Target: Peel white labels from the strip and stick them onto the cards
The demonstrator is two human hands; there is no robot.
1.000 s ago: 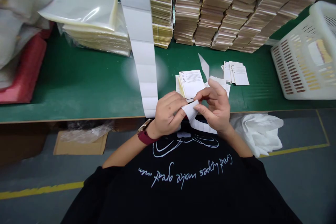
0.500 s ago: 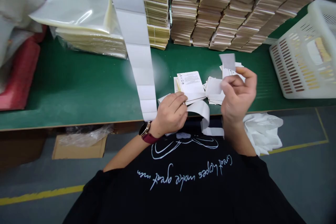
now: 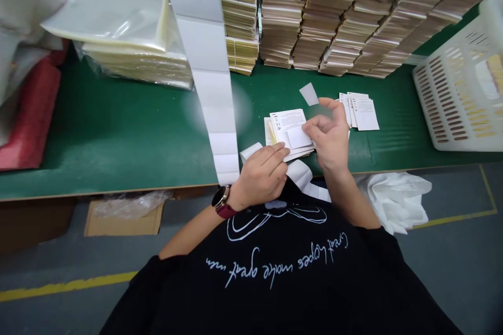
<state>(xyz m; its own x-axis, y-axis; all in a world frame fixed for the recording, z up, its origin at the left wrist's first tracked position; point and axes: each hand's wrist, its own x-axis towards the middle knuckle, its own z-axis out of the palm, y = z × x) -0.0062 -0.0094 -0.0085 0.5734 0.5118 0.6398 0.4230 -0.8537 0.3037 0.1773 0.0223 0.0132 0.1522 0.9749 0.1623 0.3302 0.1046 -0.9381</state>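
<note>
My left hand (image 3: 263,174) is closed at the near edge of a small stack of printed cards (image 3: 290,118), fingers together on the lower left corner. Above the stack's right side is my right hand (image 3: 332,138), its thumb at a small white label (image 3: 297,138) over the top card. A second white label (image 3: 309,93) clings to the tip of its index finger. Below the stack, a curled paper strip (image 3: 301,174) hangs over the table edge. Fanned printed cards (image 3: 363,112) lie right of my right hand.
A long white label strip (image 3: 215,91) runs down left of my hands. Tall bundles of paper pieces (image 3: 322,26) line the back. Clear plastic sleeves (image 3: 118,15) are piled at left, beside a red object (image 3: 23,120). A white basket (image 3: 451,89) stands at right.
My right hand has moved left from the fanned cards to the stack, bringing both labels along. The fanned cards are now uncovered. My left hand stays at the stack.
</note>
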